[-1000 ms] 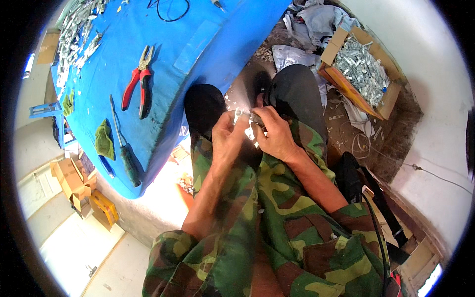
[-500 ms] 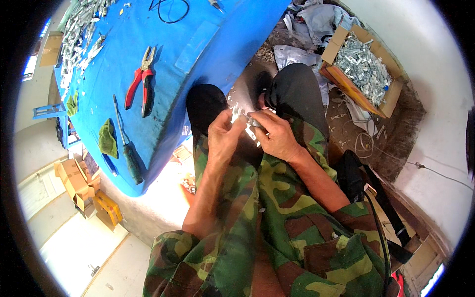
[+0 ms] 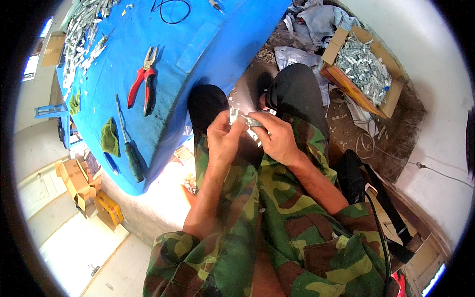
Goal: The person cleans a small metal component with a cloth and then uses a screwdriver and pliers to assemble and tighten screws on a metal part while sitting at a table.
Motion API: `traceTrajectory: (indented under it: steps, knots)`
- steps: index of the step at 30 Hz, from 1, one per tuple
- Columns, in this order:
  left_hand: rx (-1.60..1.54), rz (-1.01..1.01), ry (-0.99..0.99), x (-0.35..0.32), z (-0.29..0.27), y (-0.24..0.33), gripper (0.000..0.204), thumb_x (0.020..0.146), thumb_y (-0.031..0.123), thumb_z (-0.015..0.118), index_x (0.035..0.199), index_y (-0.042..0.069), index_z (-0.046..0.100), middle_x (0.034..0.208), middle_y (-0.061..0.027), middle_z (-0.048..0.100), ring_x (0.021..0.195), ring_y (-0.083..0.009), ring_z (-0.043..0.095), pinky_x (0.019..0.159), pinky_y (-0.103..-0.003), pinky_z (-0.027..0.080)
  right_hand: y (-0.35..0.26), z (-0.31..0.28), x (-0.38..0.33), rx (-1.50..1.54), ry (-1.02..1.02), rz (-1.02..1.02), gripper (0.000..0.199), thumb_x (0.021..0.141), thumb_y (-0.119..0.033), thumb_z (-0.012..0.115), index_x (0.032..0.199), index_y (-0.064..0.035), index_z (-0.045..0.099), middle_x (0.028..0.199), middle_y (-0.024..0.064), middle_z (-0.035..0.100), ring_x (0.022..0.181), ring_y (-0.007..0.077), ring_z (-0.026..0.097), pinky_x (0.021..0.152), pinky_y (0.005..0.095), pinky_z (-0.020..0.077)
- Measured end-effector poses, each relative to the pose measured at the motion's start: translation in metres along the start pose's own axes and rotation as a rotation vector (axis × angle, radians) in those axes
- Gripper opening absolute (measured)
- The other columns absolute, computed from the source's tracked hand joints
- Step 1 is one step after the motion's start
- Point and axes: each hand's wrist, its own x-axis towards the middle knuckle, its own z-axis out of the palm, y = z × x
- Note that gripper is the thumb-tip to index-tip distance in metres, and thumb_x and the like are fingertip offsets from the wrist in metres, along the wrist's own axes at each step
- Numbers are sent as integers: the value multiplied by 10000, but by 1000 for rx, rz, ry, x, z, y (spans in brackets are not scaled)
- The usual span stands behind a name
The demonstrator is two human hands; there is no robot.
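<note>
Above my lap, between my knees, my two hands are close together. My left hand [image 3: 223, 138] pinches a small white plastic-looking piece [image 3: 234, 114] between thumb and fingers. Closed beside it, my right hand [image 3: 278, 138] grips a small grey object [image 3: 254, 122] with a thin metal tip [image 3: 244, 117] pointing at the white piece. Fingers cover most of the grey object, so its kind is unclear. Whether the tip touches the white piece cannot be made out.
On the blue-covered table [image 3: 170, 81] lie red-handled pliers [image 3: 143, 81], a screwdriver [image 3: 129, 148], a green cloth [image 3: 109, 137] and a pile of metallic pieces [image 3: 89, 42]. A cardboard box [image 3: 331, 47] of similar pieces stands at right, with plastic bags [image 3: 316, 22] behind.
The white piece has turned and shows more plainly above my left fingers. My right fingers have shifted slightly around the grey object. The table view has moved a little to the right.
</note>
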Motion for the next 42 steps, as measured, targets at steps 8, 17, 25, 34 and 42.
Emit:
traceTrajectory:
  steps: [8, 17, 25, 34, 42]
  knots:
    - [-91, 11, -32, -9, 1, 20, 191, 992, 198, 697, 1066, 22, 685, 926, -42, 713, 798, -88, 633, 709, -240, 499, -7, -2, 1, 13, 126, -49, 308, 876, -49, 740, 1174, -12, 673, 1083, 173, 721, 954, 335, 725, 815, 389, 568]
    - [-120, 19, -34, -15, 2, 34, 160, 972, 86, 685, 1111, 9, 702, 910, -32, 725, 767, -65, 614, 706, -220, 494, -10, -4, 2, 90, 155, -27, 251, 829, -4, 776, 1057, -2, 670, 985, 154, 712, 890, 325, 716, 803, 386, 560]
    - [-121, 23, -73, -16, -1, 35, 181, 972, 135, 701, 1110, 18, 684, 1020, -62, 733, 844, -96, 647, 751, -250, 516, -15, -7, 5, 85, 194, -111, 234, 823, 17, 773, 1035, -2, 677, 981, 150, 709, 888, 318, 712, 808, 389, 560]
    - [-69, 29, -97, -18, -3, 39, 221, 971, 172, 719, 1127, 27, 661, 1085, -91, 740, 886, -123, 667, 776, -276, 530, -20, -9, 8, 100, 223, -152, 265, 793, 61, 778, 1028, -8, 676, 986, 142, 702, 895, 318, 706, 771, 384, 569]
    - [-109, 61, -102, -18, 0, 43, 189, 967, 113, 709, 1128, 20, 672, 1048, -64, 736, 858, -95, 642, 758, -249, 514, -23, -12, 10, 103, 206, -164, 287, 785, 48, 781, 1042, -12, 669, 992, 142, 692, 882, 304, 699, 761, 376, 556]
